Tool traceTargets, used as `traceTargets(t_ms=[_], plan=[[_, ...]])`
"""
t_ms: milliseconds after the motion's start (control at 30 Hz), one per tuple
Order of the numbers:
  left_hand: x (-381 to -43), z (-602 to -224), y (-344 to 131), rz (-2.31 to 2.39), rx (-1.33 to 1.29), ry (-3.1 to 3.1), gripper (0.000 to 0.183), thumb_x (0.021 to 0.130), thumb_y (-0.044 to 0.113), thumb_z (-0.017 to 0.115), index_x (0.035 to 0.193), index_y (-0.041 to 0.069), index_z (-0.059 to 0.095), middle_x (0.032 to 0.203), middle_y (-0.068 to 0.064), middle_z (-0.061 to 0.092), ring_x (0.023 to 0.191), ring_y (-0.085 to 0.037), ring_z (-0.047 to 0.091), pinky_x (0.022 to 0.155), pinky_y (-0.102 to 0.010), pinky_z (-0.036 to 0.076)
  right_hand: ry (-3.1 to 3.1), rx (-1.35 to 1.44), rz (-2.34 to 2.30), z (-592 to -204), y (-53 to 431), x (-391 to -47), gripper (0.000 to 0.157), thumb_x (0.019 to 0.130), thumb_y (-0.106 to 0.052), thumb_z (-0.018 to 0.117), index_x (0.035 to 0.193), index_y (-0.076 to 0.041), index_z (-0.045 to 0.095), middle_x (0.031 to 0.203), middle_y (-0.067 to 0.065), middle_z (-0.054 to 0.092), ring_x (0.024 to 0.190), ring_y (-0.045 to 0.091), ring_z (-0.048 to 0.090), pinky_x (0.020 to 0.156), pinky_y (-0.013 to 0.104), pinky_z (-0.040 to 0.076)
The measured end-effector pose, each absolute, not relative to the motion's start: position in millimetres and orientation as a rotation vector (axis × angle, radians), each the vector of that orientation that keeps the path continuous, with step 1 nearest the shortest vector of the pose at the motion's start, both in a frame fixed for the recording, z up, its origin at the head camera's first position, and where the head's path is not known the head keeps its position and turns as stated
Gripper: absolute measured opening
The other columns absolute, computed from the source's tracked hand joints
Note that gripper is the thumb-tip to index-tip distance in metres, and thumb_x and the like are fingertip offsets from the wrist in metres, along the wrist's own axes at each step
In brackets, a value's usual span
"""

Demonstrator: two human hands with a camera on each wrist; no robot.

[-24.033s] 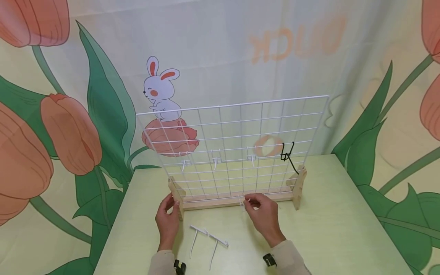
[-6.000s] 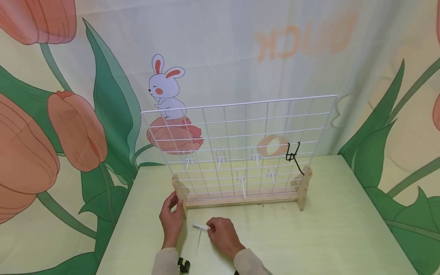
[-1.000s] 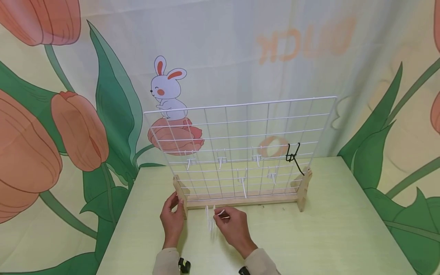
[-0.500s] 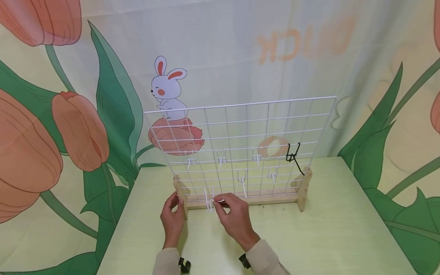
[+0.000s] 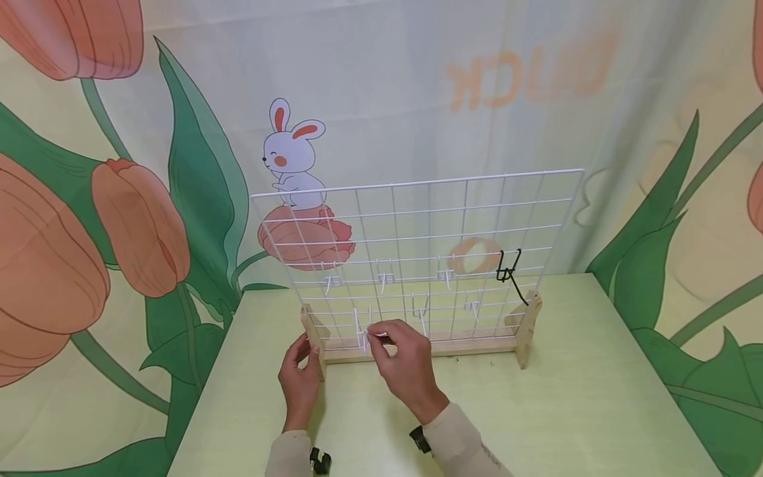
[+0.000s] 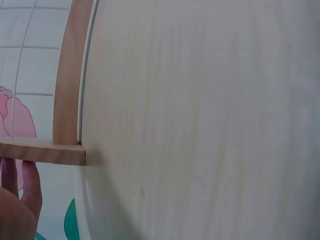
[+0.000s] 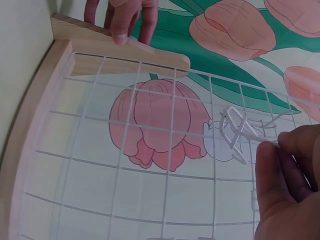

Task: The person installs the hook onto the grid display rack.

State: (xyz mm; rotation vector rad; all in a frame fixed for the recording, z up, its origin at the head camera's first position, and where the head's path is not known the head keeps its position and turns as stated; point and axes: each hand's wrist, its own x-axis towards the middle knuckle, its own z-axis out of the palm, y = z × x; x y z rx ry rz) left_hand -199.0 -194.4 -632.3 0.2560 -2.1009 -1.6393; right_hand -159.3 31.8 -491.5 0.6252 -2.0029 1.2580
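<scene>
My right hand (image 5: 405, 364) pinches a white wire hook (image 5: 361, 334) between thumb and fingers, in front of the lower left part of a white wire grid panel (image 5: 411, 228). In the right wrist view the hook (image 7: 237, 131) shows its bent prongs close to the grid; whether they touch the wires I cannot tell. My left hand (image 5: 300, 377) holds the left end piece of the wooden stand (image 5: 312, 336), which carries the panel upright. The left wrist view shows fingers (image 6: 31, 187) against the outer face of that end piece (image 6: 45, 152).
Several white hooks (image 5: 420, 308) hang in two rows on the grid. A black hook (image 5: 507, 273) hangs near its right side. The pale table (image 5: 596, 384) extends to both sides, with a printed tulip and rabbit curtain (image 5: 381, 86) behind.
The right hand has taken the last white hook off the table and raised it to the grid. Earlier, two more hooks went onto the grid's lower row. The left hand stays at the stand.
</scene>
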Motion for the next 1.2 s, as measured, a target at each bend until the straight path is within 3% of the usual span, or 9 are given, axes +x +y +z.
traceTargets(t_ms=[1200], plan=[[-200,-633,-193,-1.640,0.277,-2.096,0.037,0.095,0.023,0.068,0.130,0.031,0.063,0.119,-0.001,0.068,0.110,-0.019,0.062,0.076,-0.014,0.053,-2.058,0.696,0.764,-494,17,-194,0.011,0.084,-0.003,0.073,0.094,-0.007,0.074,0.095,0.003,0.069,0.091,0.014,0.069,0.081,0.021,0.057]])
